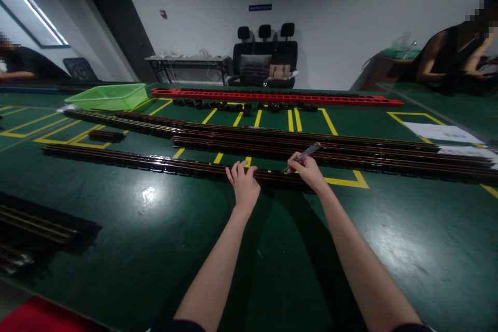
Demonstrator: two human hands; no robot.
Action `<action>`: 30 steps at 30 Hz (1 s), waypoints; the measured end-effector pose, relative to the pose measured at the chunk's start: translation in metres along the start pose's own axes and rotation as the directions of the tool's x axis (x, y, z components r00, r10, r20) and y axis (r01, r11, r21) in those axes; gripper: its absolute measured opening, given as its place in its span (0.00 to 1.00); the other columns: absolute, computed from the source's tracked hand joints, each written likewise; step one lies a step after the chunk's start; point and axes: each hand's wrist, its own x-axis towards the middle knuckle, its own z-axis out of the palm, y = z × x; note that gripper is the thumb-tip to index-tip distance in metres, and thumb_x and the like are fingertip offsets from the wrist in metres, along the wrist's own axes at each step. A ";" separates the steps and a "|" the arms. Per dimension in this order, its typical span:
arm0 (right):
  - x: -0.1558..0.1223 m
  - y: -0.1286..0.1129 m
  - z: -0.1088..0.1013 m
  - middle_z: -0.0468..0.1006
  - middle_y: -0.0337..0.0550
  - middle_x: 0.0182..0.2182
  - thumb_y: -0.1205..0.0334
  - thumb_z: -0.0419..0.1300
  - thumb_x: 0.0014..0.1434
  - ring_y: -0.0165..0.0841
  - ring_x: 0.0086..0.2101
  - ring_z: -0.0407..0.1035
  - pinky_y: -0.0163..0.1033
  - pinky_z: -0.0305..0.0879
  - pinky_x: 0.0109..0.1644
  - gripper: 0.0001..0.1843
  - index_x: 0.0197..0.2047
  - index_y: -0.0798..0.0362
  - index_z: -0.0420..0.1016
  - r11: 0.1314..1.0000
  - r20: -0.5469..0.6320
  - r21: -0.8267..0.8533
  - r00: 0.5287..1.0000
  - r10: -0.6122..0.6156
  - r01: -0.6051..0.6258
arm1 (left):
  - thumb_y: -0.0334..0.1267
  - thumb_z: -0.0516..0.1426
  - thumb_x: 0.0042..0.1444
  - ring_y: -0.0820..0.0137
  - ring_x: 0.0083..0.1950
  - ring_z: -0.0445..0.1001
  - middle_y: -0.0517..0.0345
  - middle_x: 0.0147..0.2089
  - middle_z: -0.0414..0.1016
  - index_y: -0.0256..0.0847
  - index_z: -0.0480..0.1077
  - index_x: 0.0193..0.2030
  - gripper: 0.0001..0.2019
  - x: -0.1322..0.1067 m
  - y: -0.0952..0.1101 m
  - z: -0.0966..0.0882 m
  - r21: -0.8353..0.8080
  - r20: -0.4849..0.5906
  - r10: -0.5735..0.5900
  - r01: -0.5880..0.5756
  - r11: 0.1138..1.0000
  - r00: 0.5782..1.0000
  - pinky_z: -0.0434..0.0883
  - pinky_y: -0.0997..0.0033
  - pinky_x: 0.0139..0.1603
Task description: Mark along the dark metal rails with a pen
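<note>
My left hand (243,184) rests on the nearest long dark rail (136,161), its fingers curled over the rail's top edge. My right hand (307,168) is just to its right, pinching a thin pen-like tool (305,154) whose tip points down at the same rail. The rail lies flat on the green table (116,228) and runs from the far left to under my hands. Several more long dark rails (311,142) lie side by side behind it.
A long red rail (272,97) lies at the back, with small black parts (233,106) in front of it. A green tray (109,96) sits back left. Papers (441,132) lie at the right. People work at far left and far right. More rails (31,225) lie near left.
</note>
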 end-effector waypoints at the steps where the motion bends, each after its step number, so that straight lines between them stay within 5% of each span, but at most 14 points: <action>1: 0.000 0.000 0.000 0.74 0.42 0.21 0.52 0.57 0.52 0.35 0.27 0.70 0.42 0.66 0.40 0.12 0.28 0.52 0.66 1.000 0.001 -0.003 1.000 0.002 -0.002 | 0.23 0.51 0.50 0.55 0.63 0.61 0.51 0.54 0.70 0.43 0.75 0.43 0.18 0.000 -0.001 0.000 -0.018 -0.003 0.004 -0.004 1.000 1.000 0.45 0.36 0.67; 14: 0.001 -0.002 0.000 0.74 0.41 0.20 0.51 0.57 0.51 0.35 0.27 0.70 0.42 0.66 0.40 0.12 0.27 0.52 0.66 1.000 -0.002 0.006 1.000 0.000 0.000 | 0.43 0.58 0.52 0.53 0.64 0.58 0.47 0.57 0.68 0.40 0.73 0.49 0.18 -0.001 0.006 -0.001 -0.027 0.065 0.223 -0.222 0.975 0.973 0.48 0.44 0.68; 30: -0.001 -0.005 0.000 0.73 0.41 0.21 0.53 0.57 0.53 0.34 0.27 0.70 0.42 0.67 0.41 0.12 0.27 0.52 0.66 1.000 0.001 0.008 1.000 0.002 -0.002 | 0.38 0.57 0.55 0.52 0.65 0.58 0.47 0.58 0.68 0.42 0.74 0.48 0.13 -0.001 0.009 -0.005 0.036 0.090 0.172 -0.175 0.984 0.981 0.50 0.41 0.67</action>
